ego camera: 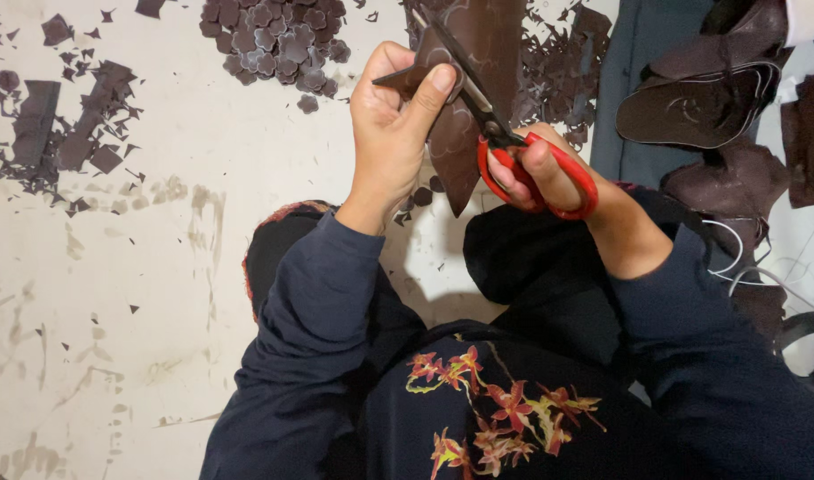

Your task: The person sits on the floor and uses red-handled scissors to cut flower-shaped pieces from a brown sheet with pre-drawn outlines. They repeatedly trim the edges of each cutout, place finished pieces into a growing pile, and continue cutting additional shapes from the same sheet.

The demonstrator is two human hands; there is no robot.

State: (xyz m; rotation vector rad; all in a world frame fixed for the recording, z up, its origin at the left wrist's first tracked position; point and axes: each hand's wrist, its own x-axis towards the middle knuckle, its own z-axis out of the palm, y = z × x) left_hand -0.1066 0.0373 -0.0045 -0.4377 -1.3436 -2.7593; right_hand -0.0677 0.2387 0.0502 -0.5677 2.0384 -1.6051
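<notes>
My left hand (392,124) pinches a dark brown leather piece (456,142) between thumb and fingers, holding it up above the floor. My right hand (549,173) has its fingers through the red handles of a pair of scissors (500,142). The scissor blades point up and to the left and lie across the leather piece near my left thumb. Both arms wear dark blue sleeves.
A heap of small flower-shaped brown cutouts (278,40) lies at the top. Brown offcuts (65,124) are scattered at left, more scraps (562,62) by the scissors. Dark shoe uppers (709,98) are stacked at right on a stained pale floor (114,311).
</notes>
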